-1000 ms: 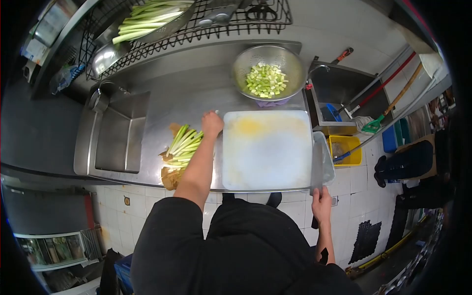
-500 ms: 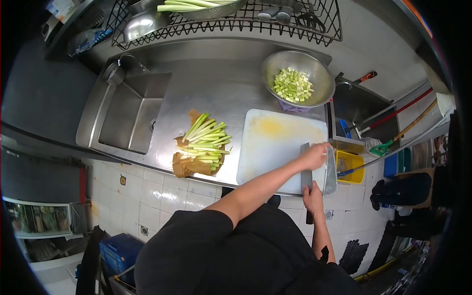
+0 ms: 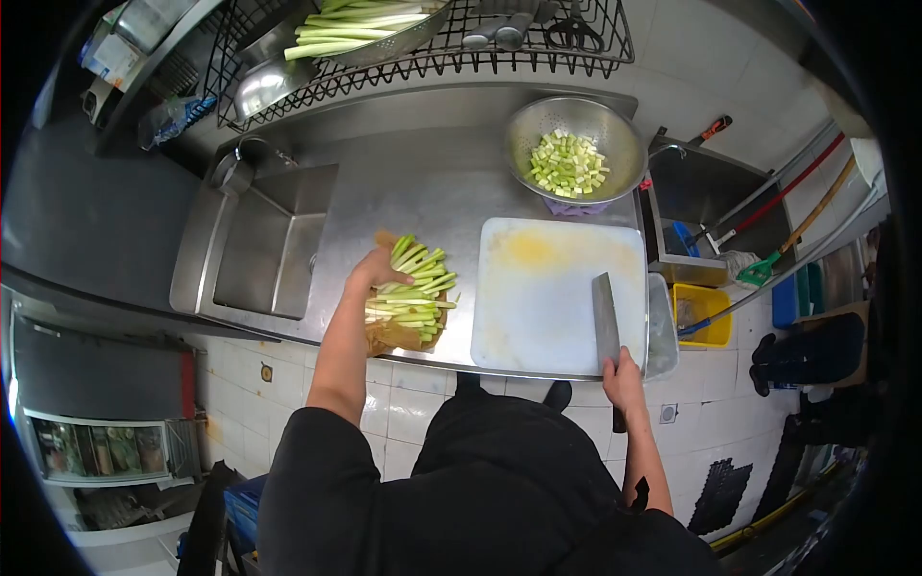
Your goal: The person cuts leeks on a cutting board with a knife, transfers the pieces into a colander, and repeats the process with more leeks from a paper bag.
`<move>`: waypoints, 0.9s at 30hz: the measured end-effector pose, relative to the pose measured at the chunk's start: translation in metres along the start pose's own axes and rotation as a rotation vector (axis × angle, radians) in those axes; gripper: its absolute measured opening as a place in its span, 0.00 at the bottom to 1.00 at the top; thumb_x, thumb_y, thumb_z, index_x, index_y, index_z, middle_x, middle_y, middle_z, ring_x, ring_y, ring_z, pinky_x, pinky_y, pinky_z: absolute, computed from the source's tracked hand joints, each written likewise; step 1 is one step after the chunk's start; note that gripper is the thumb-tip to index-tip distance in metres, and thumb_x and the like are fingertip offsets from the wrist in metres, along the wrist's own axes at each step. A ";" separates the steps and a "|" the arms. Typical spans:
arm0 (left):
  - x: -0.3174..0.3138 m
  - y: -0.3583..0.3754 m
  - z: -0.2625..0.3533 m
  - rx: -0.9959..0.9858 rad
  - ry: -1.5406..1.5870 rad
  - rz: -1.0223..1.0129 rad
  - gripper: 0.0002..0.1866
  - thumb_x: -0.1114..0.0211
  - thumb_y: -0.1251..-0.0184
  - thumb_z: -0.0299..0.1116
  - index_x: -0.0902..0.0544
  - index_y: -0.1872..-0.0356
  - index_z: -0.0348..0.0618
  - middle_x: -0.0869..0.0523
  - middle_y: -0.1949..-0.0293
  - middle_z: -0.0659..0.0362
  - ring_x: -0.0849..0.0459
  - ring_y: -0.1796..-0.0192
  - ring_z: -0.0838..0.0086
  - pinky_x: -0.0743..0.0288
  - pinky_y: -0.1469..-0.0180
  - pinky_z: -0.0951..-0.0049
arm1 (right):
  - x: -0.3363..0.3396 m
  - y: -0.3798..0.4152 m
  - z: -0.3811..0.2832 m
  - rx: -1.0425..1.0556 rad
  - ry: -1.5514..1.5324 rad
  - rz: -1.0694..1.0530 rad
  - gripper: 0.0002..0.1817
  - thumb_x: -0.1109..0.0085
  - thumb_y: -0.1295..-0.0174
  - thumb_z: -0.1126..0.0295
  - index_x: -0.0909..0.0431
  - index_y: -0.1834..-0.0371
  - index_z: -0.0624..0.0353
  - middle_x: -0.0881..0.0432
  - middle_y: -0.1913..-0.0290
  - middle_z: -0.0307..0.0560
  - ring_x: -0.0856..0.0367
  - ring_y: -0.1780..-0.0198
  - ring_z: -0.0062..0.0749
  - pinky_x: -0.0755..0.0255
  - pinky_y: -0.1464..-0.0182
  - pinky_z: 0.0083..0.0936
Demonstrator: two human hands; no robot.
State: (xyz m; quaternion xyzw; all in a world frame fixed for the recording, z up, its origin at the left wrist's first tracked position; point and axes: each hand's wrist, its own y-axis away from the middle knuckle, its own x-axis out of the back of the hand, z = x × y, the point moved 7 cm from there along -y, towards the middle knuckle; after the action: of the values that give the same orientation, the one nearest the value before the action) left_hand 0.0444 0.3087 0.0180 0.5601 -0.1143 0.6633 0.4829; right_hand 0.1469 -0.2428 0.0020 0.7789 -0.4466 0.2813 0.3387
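Observation:
My right hand point(image 3: 626, 381) grips a cleaver point(image 3: 604, 319) by its dark handle. Its broad blade lies over the right part of the white cutting board point(image 3: 552, 331). Over at the left, my left hand point(image 3: 380, 270) reaches onto the upper end of a pile of pale green cut stalks point(image 3: 415, 298), thumb apart from the fingers; some fingertips are hidden. Under the stalks is crumpled brown paper point(image 3: 389, 338). Short chopped stalk pieces point(image 3: 567, 163) fill the bottom of a perforated metal colander point(image 3: 619, 144) behind the board.
A sink point(image 3: 252, 252) is set into the left of the steel counter point(image 3: 394, 173). Longer stalks point(image 3: 355, 34) sit in another colander on the wire rack point(image 3: 451, 62) above. To the right are a clear plastic tub point(image 3: 663, 331), a yellow bin point(image 3: 709, 305) and a second sink point(image 3: 696, 197).
My left hand has swung from above the blade at the board's right side over to the stalk pile. My right hand still holds the cleaver on the board.

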 end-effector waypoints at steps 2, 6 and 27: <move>-0.007 -0.003 -0.004 -0.064 0.201 -0.150 0.37 0.17 0.51 0.39 0.20 0.38 0.35 0.13 0.42 0.44 0.15 0.39 0.54 0.23 0.36 0.63 | 0.000 0.000 0.001 0.002 -0.004 -0.001 0.15 0.47 0.28 0.67 0.30 0.50 0.70 0.17 0.60 0.78 0.19 0.54 0.76 0.25 0.50 0.58; -0.012 -0.008 0.000 -0.067 -0.073 -0.177 0.32 0.24 0.42 0.37 0.21 0.36 0.37 0.13 0.44 0.42 0.15 0.41 0.50 0.23 0.38 0.59 | 0.000 -0.002 0.000 0.001 0.001 -0.013 0.16 0.47 0.28 0.67 0.31 0.49 0.71 0.17 0.59 0.78 0.19 0.54 0.76 0.25 0.49 0.58; -0.172 0.086 0.262 -0.052 0.809 -0.162 0.26 0.39 0.24 0.31 0.39 0.35 0.26 0.17 0.56 0.37 0.11 0.73 0.56 0.15 0.76 0.63 | 0.000 0.002 -0.003 -0.076 -0.020 -0.063 0.16 0.47 0.28 0.64 0.31 0.50 0.68 0.16 0.60 0.77 0.19 0.54 0.75 0.26 0.49 0.61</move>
State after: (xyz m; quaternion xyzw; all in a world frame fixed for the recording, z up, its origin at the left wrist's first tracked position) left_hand 0.1283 -0.0046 -0.0041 0.2488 0.1127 0.7867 0.5537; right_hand 0.1450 -0.2412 0.0047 0.7821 -0.4354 0.2454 0.3721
